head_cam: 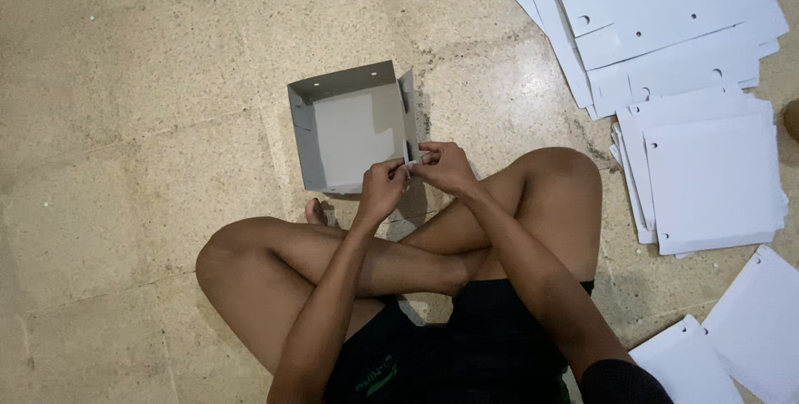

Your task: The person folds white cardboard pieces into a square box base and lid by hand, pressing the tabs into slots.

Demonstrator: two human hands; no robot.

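Looking down from the head camera, a person is sitting cross-legged on a speckled stone floor (125, 121), and the lower edge of the frame is cutting off the torso and upper arms. Both hands are meeting at the centre: the left hand (381, 190) and right hand (445, 167) are each pinching closed on a small white flap (407, 154) at the near right corner of a grey cardboard box (349, 125), whose near wall is partly hiding behind the fingers. The box is lying open side up just beyond the shins, squarish, its right wall running up the frame. Flat white die-cut sheets (716, 179), smooth and punched with round holes, are lying fanned in stacks at the upper right, some running off the frame's edge.
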